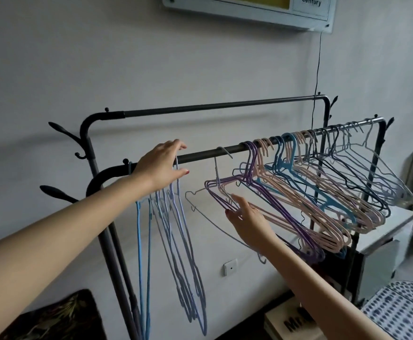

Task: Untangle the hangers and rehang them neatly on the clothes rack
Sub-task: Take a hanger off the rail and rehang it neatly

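Observation:
A black clothes rack has a front bar [200,157] and a higher rear bar [212,107]. My left hand [160,165] is at the front bar's left end, thumb and fingers pinching the tops of a bunch of light blue hangers [176,241] that dangle steeply down. A single grey wire hanger [215,224] hooks on the bar beside them. My right hand [247,217] pinches the lower left corners of the purple hangers [274,200]. Pink hangers [323,217], blue ones and grey ones fill the bar to the right.
The rear bar carries nothing. A white cabinet [384,231] stands behind the rack's right end, with a cardboard box [289,322] and a dotted cloth [401,310] below. A dark cushion [53,317] lies at bottom left. A black cable [317,69] hangs down the wall.

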